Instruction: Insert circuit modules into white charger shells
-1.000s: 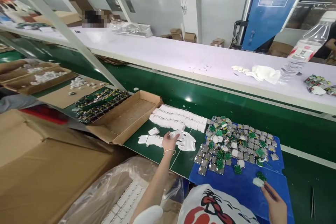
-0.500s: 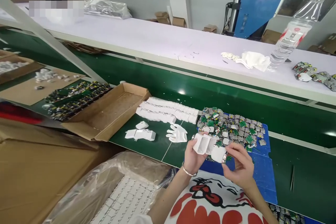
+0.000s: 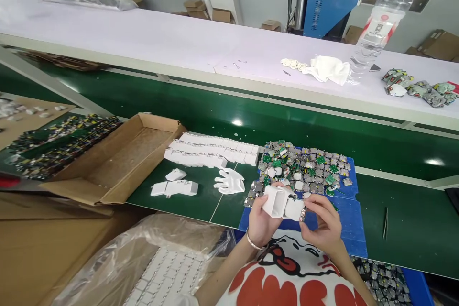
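My left hand [image 3: 263, 220] is closed around a white plastic housing [image 3: 275, 201], whose open hollow side faces me. Between the thumb and fingers of my right hand [image 3: 322, 224] is a small circuit board with a white square pad [image 3: 295, 210], held by its right edge. The board's left edge meets the right side of the housing; whether it has gone inside I cannot tell. Just beyond my hands lies a spread of circuit boards [image 3: 311, 167] on a blue sheet [image 3: 347, 229].
Rows of white housings [image 3: 215, 148], a few loose ones [image 3: 179, 188] and a white glove [image 3: 231, 181] lie left of my hands. Further left is a cardboard tray [image 3: 132, 153]. Tweezers [image 3: 385, 224] lie at right. A bottle [image 3: 380, 28] stands on the shelf.
The white-padded board has moved left against the housing, and the gap between my hands has narrowed. The view has shifted to the right.
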The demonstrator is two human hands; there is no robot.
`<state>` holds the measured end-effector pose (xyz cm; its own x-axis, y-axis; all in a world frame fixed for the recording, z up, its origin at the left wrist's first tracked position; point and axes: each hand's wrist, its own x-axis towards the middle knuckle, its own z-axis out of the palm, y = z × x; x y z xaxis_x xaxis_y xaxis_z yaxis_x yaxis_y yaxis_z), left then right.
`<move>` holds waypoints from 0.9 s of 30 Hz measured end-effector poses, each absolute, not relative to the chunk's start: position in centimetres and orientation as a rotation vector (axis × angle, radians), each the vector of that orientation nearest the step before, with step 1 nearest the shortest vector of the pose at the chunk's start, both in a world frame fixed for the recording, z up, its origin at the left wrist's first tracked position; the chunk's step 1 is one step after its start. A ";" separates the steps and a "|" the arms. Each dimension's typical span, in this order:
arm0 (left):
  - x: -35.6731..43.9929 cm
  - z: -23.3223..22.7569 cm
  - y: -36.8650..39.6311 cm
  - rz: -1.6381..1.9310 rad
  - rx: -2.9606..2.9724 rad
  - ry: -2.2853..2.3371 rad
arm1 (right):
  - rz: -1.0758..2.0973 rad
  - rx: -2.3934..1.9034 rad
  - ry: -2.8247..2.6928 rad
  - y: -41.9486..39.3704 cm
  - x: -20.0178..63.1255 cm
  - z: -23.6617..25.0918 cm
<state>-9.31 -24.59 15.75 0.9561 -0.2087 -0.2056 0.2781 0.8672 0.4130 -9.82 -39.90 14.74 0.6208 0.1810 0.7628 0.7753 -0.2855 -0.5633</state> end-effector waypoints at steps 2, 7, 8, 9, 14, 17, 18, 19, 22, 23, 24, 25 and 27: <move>-9.3 15.7 -24.6 -0.265 0.474 0.157 | -0.716 -1.824 -0.772 -40.1 -9.8 14.9; -9.2 15.8 -24.4 -0.266 0.504 0.167 | -0.751 -1.906 -0.799 -40.6 -9.7 15.8; -9.2 15.9 -24.3 -0.281 0.504 0.176 | -0.744 -1.909 -0.803 -40.6 -9.7 15.9; -9.2 15.9 -24.2 -0.300 0.500 0.185 | -0.731 -1.907 -0.805 -40.7 -9.7 16.0; -9.2 15.8 -24.2 -0.371 0.456 0.256 | -0.622 -1.752 -0.722 -40.5 -9.4 15.7; -9.2 15.5 -24.6 -0.373 0.430 0.323 | -0.554 -1.597 -0.643 -40.0 -9.2 15.3; -9.2 15.4 -24.7 -0.374 0.421 0.343 | -0.537 -1.564 -0.623 -39.8 -9.2 15.2; -9.2 15.3 -24.8 -0.379 0.412 0.357 | -0.528 -1.540 -0.600 -39.6 -9.2 15.1; -9.2 15.2 -25.1 -0.395 0.395 0.361 | -0.534 -1.489 -0.522 -39.3 -9.3 15.0; -9.1 15.2 -25.1 -0.397 0.395 0.360 | -0.540 -1.476 -0.500 -39.2 -9.3 15.0; -9.1 15.3 -25.1 -0.397 0.397 0.360 | -0.545 -1.468 -0.487 -39.2 -9.4 15.0; -9.0 15.3 -25.1 -0.396 0.401 0.359 | -0.550 -1.465 -0.482 -39.1 -9.4 14.9; -9.0 15.4 -25.1 -0.398 0.408 0.353 | -0.570 -1.478 -0.489 -39.1 -9.5 14.8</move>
